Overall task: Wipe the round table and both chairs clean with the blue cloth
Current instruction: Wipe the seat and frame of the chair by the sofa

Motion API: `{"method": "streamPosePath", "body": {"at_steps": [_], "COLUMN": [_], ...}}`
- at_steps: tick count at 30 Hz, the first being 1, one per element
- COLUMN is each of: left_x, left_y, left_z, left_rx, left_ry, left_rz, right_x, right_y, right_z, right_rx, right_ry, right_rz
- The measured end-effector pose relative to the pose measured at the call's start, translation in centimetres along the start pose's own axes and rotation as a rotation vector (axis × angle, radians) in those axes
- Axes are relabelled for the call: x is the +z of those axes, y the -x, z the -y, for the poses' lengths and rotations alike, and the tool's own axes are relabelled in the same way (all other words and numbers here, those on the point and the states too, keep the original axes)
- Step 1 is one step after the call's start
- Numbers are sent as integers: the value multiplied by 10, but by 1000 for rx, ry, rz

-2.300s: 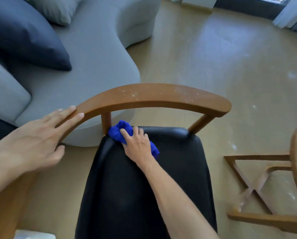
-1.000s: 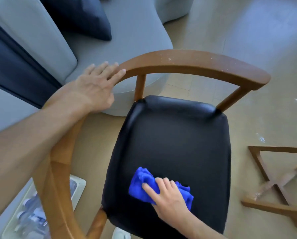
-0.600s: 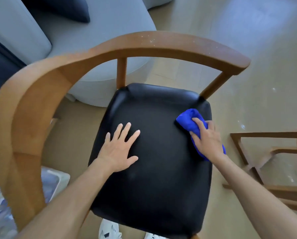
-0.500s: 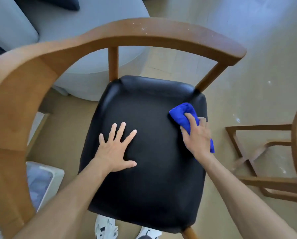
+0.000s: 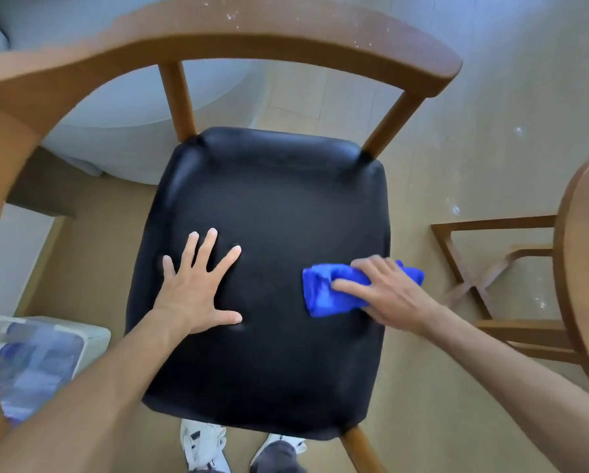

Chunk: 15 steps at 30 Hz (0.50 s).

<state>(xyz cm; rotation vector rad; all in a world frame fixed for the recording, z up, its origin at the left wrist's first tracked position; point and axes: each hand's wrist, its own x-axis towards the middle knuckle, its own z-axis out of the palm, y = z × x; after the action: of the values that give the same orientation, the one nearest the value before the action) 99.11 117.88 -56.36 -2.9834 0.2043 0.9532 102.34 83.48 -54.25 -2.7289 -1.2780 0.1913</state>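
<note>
While your right hand [image 5: 387,295] fingers press blue cloth [image 5: 324,295] at seat [image 5: 269,186] edge, left hand [image 5: 192,288] splayed flat, empty: cloth may slip off; speckled backrest [image 5: 286,32] risks being missed.

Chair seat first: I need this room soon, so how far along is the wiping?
Done: nothing shows for certain. In hand: the right hand presses the cloth on the seat, left hand flat beside it. Left: the backrest has white specks; the table and second chair are undecidable.
</note>
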Motion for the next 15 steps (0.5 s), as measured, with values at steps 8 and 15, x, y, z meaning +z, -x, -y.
{"method": "streamPosePath", "body": {"at_steps": [8, 15], "left_x": [3, -4], "left_y": [-1, 7], "left_z": [-5, -2], "left_rx": [12, 13], "left_ry": [31, 40], "left_rz": [11, 40], "right_x": [13, 32], "right_y": [-49, 71], "right_z": [18, 145], "right_rx": [755, -107], "right_ry": [-119, -134], "right_rz": [-206, 213]}}
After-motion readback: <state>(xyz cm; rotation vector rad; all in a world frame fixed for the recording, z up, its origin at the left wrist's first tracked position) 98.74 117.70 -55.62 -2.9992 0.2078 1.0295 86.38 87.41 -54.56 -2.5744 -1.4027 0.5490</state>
